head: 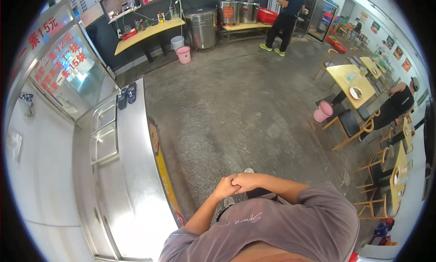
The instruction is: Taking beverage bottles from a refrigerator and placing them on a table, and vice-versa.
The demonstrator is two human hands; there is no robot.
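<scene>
My left hand (225, 186) and my right hand (247, 182) meet in front of my body, with their fingers hooked together. No object shows in or between them, though the inner fingers are partly hidden. Below the hands are my shoes on the dark floor (218, 125). To the left runs a stainless steel counter (136, 153) with two metal trays (104, 139) set into it. Two dark handheld devices with keypads (126, 95) lie at its far end.
A pink bin (322, 111) stands by a wooden table (351, 79) bearing a plate (356, 92). Chairs (351, 124) line the right side. One person (395, 103) is near them; another (286, 16) stands beyond, near steel pots (229, 12). Buckets (184, 55) stand at the far wall.
</scene>
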